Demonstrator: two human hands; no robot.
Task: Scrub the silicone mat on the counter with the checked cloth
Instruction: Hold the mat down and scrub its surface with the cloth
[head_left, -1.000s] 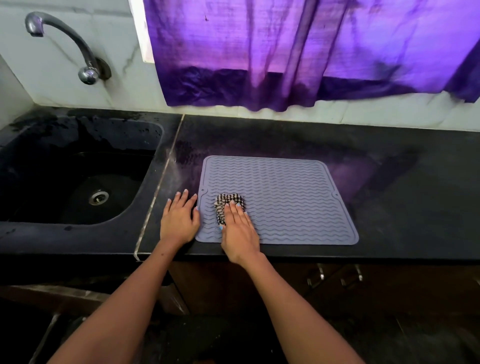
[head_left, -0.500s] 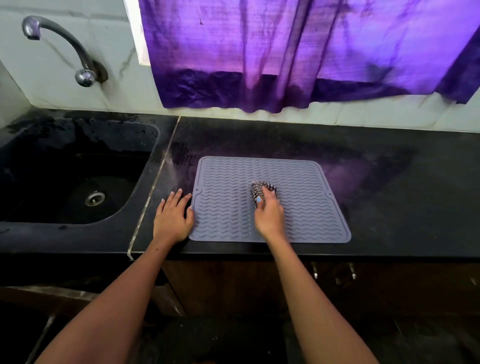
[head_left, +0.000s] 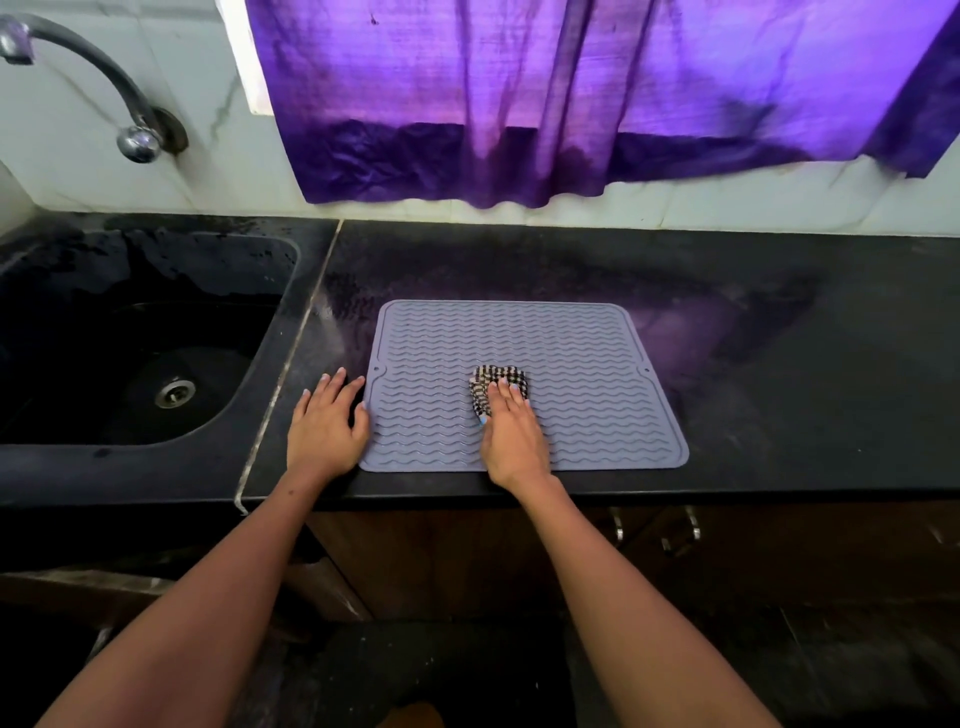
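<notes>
Right hand presses checked cloth flat onto silicone mat; left hand lies open, empty.

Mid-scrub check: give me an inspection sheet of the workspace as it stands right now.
Surface: black counter, dull smears near the mat.
Job's things: grey silicone mat lying flat; checked cloth bunched near its middle.
Clutter: nothing seen.
Grippers: right hand pressing on the cloth; left hand flat on the counter, thumb at the mat's left edge.
Cables: nothing seen.
Surroundings: black sink and tap to the left; purple curtain behind.
</notes>
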